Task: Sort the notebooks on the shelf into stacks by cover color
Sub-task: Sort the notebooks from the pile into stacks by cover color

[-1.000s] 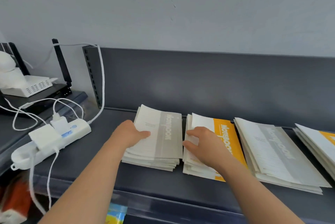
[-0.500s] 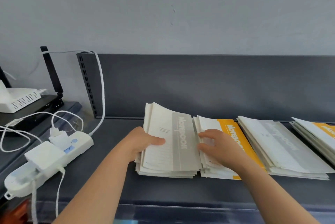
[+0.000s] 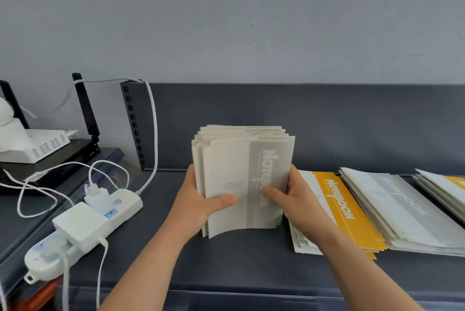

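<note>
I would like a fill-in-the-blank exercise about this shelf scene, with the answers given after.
1. The left hand and right hand hold the grey notebook stack standing ____ on the shelf.
2. The power strip lies to the stack's ____.
3. The stack's front cover reads ____.
Answers: upright; left; Notebook.

A pale grey-blue wall [image 3: 226, 8], marked with a few small scuffs, fills the upper half under soft, even light that throws no hard shadows. Below it runs a dark grey metal shelf [image 3: 239, 260] with a plain back panel [image 3: 352, 121] and a slotted upright [image 3: 132, 129] at its left end, over which a white cable [image 3: 154, 134] hangs. A white power strip [image 3: 120, 207] lies at the shelf's left end, and on the neighbouring shelf [image 3: 110, 154] stands a white vented box [image 3: 42, 144] beside black antennas [image 3: 86, 109].
</note>
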Demonstrator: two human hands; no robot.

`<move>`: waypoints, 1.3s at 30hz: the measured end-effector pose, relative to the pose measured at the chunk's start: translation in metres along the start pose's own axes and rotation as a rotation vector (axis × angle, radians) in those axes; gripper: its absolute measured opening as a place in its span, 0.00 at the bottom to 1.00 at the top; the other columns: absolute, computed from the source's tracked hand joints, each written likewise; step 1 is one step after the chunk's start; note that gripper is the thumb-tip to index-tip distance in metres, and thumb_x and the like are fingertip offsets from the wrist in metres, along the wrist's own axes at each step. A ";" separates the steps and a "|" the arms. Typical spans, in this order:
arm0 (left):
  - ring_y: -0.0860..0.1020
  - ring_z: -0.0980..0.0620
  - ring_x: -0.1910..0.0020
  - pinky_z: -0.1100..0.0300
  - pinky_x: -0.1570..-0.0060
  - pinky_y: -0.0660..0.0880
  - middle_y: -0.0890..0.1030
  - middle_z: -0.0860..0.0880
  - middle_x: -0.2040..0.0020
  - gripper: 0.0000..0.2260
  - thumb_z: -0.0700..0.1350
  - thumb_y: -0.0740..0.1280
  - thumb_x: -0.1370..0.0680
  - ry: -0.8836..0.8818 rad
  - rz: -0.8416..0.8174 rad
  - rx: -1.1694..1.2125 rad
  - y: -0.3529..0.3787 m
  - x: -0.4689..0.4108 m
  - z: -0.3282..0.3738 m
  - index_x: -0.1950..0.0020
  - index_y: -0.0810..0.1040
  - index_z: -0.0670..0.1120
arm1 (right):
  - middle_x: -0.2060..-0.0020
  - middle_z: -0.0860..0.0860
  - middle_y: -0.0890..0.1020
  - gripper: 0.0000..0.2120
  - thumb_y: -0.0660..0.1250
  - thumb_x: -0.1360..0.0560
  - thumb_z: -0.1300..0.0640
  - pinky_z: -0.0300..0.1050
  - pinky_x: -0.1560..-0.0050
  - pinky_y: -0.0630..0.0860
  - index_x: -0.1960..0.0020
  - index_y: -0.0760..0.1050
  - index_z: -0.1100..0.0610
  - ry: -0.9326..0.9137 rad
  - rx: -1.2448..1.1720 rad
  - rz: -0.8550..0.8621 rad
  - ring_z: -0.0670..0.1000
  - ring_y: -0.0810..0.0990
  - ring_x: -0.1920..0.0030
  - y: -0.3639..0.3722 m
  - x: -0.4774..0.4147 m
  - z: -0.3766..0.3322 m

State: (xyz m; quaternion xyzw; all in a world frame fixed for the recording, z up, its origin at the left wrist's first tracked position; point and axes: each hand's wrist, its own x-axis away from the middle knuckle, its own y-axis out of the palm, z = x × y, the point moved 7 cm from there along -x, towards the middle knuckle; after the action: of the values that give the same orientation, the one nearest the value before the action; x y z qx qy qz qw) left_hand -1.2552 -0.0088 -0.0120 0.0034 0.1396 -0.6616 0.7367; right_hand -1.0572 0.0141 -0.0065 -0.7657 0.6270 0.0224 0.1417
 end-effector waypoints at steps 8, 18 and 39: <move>0.79 0.58 0.43 0.58 0.46 0.76 0.80 0.55 0.42 0.40 0.56 0.80 0.43 0.142 0.075 0.154 0.006 -0.010 0.044 0.34 0.69 0.52 | 0.42 0.47 0.80 0.23 0.65 0.27 0.58 0.48 0.42 0.75 0.33 0.67 0.48 -0.148 -0.249 -0.048 0.48 0.78 0.41 0.012 -0.003 -0.037; 0.79 0.63 0.49 0.62 0.52 0.75 0.80 0.61 0.47 0.23 0.53 0.76 0.31 0.112 0.196 0.102 0.005 0.001 0.028 0.40 0.72 0.57 | 0.47 0.42 0.80 0.14 0.66 0.24 0.56 0.50 0.44 0.78 0.41 0.69 0.45 -0.131 -0.095 0.124 0.42 0.80 0.46 0.011 -0.001 -0.026; 0.75 0.60 0.41 0.61 0.43 0.70 0.78 0.59 0.43 0.17 0.59 0.57 0.23 0.149 0.303 0.161 -0.001 -0.010 0.065 0.39 0.76 0.54 | 0.59 0.50 0.80 0.15 0.64 0.26 0.43 0.40 0.60 0.74 0.51 0.76 0.55 -0.018 -0.329 0.366 0.46 0.77 0.60 0.001 -0.017 -0.052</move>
State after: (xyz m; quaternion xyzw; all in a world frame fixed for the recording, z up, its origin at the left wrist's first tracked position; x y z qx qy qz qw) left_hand -1.2440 -0.0112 0.0528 0.1323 0.1379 -0.5503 0.8128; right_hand -1.0695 0.0177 0.0469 -0.6520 0.7418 0.1563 0.0140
